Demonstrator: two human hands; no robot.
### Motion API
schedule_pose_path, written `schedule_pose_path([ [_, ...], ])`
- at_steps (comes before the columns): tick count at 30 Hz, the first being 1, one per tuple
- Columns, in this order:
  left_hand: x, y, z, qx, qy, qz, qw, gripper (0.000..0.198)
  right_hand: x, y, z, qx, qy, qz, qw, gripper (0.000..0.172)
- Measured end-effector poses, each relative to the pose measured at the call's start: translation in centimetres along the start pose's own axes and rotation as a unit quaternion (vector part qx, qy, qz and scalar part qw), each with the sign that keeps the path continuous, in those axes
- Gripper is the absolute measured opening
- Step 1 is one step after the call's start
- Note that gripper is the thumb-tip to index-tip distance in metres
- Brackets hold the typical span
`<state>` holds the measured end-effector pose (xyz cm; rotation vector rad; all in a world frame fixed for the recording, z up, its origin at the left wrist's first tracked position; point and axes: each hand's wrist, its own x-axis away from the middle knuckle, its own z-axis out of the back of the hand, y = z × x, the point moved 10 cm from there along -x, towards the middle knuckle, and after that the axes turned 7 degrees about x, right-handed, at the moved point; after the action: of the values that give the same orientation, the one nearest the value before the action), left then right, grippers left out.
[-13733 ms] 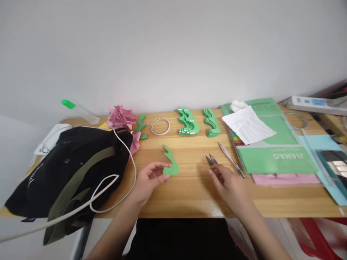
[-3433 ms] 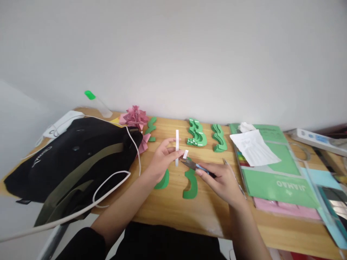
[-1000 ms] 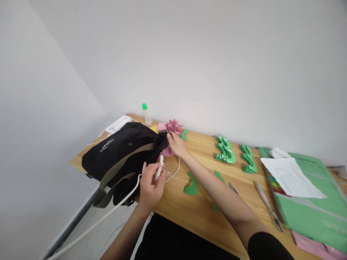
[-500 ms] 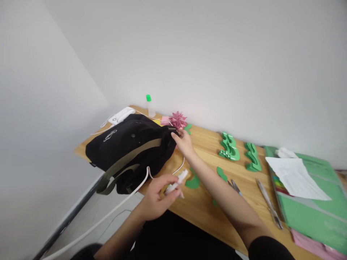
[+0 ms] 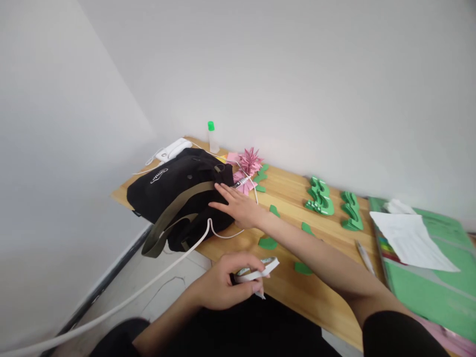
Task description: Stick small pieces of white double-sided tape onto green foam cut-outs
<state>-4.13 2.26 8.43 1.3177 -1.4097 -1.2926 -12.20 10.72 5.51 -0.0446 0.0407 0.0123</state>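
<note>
My left hand [image 5: 223, 285] is closed on a white roll of tape [image 5: 256, 270] near the front edge of the wooden table [image 5: 290, 287]. My right hand [image 5: 238, 206] lies flat with fingers stretched out on the right end of a black bag [image 5: 178, 196]. A white cable [image 5: 193, 243] loops beside that hand. A pink paper flower [image 5: 251, 161] sits just behind the bag. Loose green paper leaf shapes [image 5: 267, 243] lie on the table between my arms.
Two stacks of green cut-outs [image 5: 320, 197] stand near the wall. A green-capped bottle [image 5: 211, 136] and a white power strip [image 5: 173, 148] sit at the far left corner. Green folders with white paper [image 5: 412, 238] fill the right side. A pen [image 5: 363, 255] lies beside them.
My right hand came back from the flower and now lies flat on the bag. My left hand drew toward me with the tape roll. The view shifted left.
</note>
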Motion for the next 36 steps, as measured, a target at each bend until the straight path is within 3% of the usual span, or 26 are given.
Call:
schedule_pose_path([
  [5, 0.2, -0.4, -0.3, 0.001, -0.011, 0.002, 1.0, 0.01, -1.0, -1.5, 0.2, 0.102, 0.042, 0.023, 0.994, 0.051],
  [9, 0.0, -0.5, -0.4, 0.01, -0.015, -0.003, 1.0, 0.01, -3.2, -1.8, 0.5, 0.094, -0.007, 0.038, 0.995, 0.026],
  [12, -0.3, -0.6, -0.2, 0.033, -0.016, -0.002, 0.999, 0.011, -6.3, -1.4, 4.3, 0.091, -0.01, 0.03, 0.995, 0.022],
  [15, -0.5, -0.1, 0.2, 0.01, -0.023, -0.036, 0.999, 0.014, -11.0, -1.3, 9.8, 0.095, 0.037, 0.018, 0.995, 0.024],
  [18, -0.1, -0.2, 1.2, -0.019, -0.015, -0.043, 0.999, 0.016, -15.7, -1.3, 12.9, 0.111, 0.109, -0.021, 0.988, 0.028],
  [20, 0.4, -0.9, 2.3, 0.01, -0.005, -0.022, 1.0, 0.015, -17.9, -1.6, 12.7, 0.12, 0.167, -0.036, 0.978, 0.033],
  [22, 0.8, -1.3, 3.0, 0.065, -0.009, -0.012, 0.998, 0.011, -19.2, -1.0, 10.4, 0.116, 0.183, -0.069, 0.974, 0.033],
  [24, 1.0, -1.4, 3.6, 0.115, -0.019, -0.013, 0.993, 0.011, -19.4, 0.6, 7.9, 0.093, 0.187, -0.145, 0.967, 0.031],
  [27, 0.6, -1.5, 4.3, 0.145, -0.026, -0.009, 0.989, 0.012, -18.6, 2.7, 6.0, 0.062, 0.208, -0.24, 0.946, 0.066],
  [30, 0.0, -1.4, 4.7, 0.15, -0.035, -0.005, 0.988, 0.013, -19.0, 4.1, 4.3, 0.012, 0.146, -0.275, 0.95, 0.075],
  [33, -0.3, -0.4, 5.0, 0.145, -0.046, -0.038, 0.988, 0.012, -19.9, 4.8, 2.4, -0.058, 0.042, -0.263, 0.962, 0.069],
  [36, -0.3, 0.4, 5.5, 0.138, -0.036, -0.063, 0.988, 0.013, -20.0, 5.0, 2.1, -0.083, 0.011, -0.225, 0.971, 0.062],
])
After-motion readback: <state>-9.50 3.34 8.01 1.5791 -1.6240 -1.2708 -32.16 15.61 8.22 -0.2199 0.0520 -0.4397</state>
